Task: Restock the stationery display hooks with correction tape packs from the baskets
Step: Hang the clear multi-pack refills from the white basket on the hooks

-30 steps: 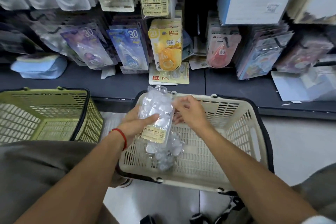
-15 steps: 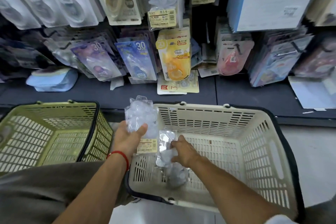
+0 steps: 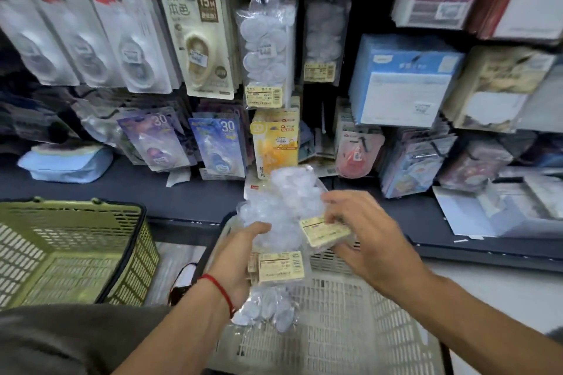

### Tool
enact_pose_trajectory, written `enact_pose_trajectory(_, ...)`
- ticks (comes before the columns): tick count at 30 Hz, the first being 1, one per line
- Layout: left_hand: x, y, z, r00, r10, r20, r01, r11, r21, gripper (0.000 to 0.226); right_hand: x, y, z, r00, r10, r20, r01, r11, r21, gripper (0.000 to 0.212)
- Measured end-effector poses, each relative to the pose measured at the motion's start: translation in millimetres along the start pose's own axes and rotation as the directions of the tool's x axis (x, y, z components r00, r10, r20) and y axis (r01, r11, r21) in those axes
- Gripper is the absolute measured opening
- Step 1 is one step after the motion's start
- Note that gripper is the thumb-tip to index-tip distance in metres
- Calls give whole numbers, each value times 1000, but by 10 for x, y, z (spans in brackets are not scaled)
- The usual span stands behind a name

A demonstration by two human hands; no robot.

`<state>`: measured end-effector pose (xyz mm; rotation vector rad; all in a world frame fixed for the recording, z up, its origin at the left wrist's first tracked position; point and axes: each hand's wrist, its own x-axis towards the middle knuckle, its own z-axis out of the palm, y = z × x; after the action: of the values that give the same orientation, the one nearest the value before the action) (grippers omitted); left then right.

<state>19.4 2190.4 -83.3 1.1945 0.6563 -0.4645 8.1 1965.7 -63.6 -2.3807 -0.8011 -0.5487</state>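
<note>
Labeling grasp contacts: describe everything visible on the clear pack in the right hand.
The clear pack is a see-through plastic bag of pale round refills, blurred by motion, with a cream label of barcode and print at its lower end. It is tilted, its top toward the shelf, held above the white basket. The right hand pinches it at the label end; its upper part overlaps the similar pack stack gripped by the left hand. Whether the two touch cannot be told.

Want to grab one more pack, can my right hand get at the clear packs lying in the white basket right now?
Probably not yet: the right hand already pinches a clear pack. The packs in the basket lie uncovered below.
</note>
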Motion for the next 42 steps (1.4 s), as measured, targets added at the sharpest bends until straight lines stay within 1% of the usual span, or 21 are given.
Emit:
enact_pose_trajectory(2,-89,59,186,992,-45,116,59,991,-123,50,7,-124,2,990,4,143,-7,1000,16,36)
enact_pose_trajectory(4,-140,126,267,979,11,204,38,971,-236,53,-8,-186,-29,972,36,231,-47,998,42,40)
enact_pose_trajectory(6,-176,190,320,965,116,237,-51,963,-265,55,18,-205,-98,977,70,199,-89,992,85,39)
enact_pose_trajectory(8,-228,259,402,960,220,173,-178,957,-230,49,105,-224,-171,983,123,133,-140,982,124,32)
enact_pose_trajectory(10,-286,356,509,941,315,121,-289,938,-191,63,251,-219,-244,970,239,49,-244,952,184,33)
enact_pose_trajectory(12,-357,491,638,920,372,126,-350,922,-163,75,465,-190,-361,904,428,-15,-411,877,250,48)
enact_pose_trajectory(13,-387,578,695,898,415,150,-394,907,-150,69,590,-176,-437,852,524,-11,-497,814,301,54)
enact_pose_trajectory(14,-415,669,753,868,462,183,-441,886,-145,52,713,-156,-512,803,595,11,-555,741,378,54)
enact_pose_trajectory(15,-427,756,802,843,497,206,-477,868,-142,38,819,-132,-569,768,639,35,-578,670,465,48)
enact_pose_trajectory(16,-448,861,848,817,533,220,-517,846,-128,37,904,-105,-613,745,665,49,-581,610,539,39)
enact_pose_trajectory(18,-474,1097,917,774,582,249,-586,808,-66,55,1054,-82,-673,720,692,49,-556,534,637,26)
enact_pose_trajectory(20,-492,1330,955,749,611,256,-624,780,-36,75,1217,-76,-751,728,684,41,-503,492,710,23)
enact_pose_trajectory(22,-442,1537,920,719,654,235,-667,745,-30,73,1399,-66,-849,753,658,15,-454,502,736,24)
enact_pose_trajectory(24,-394,1671,872,695,696,178,-710,703,24,75,1570,-43,-925,770,637,-40,-437,572,695,25)
enact_pose_trajectory(27,-243,1750,755,570,820,56,-816,557,154,73,1742,15,-930,773,621,-128,-436,667,604,20)
enact_pose_trajectory(28,-205,1774,719,525,851,12,-838,514,183,73,1781,24,-923,768,625,-139,-432,666,609,19)
enact_pose_trajectory(30,-146,1819,647,491,870,-41,-851,489,191,80,1833,43,-883,747,647,-152,-425,641,639,18)
enact_pose_trajectory(36,-32,1906,554,511,858,-45,-843,511,164,58,1861,71,-771,721,655,-226,-427,677,599,17)
enact_pose_trajectory(37,-38,1915,554,513,858,-37,-844,511,162,50,1862,64,-766,718,652,-244,-447,700,556,21)
enact_pose_trajectory(40,-83,1905,583,527,850,-2,-839,521,157,37,1844,37,-723,722,603,-340,-564,797,216,52)
enact_pose_trajectory(42,-84,1865,617,549,836,25,-833,544,104,41,1804,-5,-655,754,568,-329,-513,823,246,40)
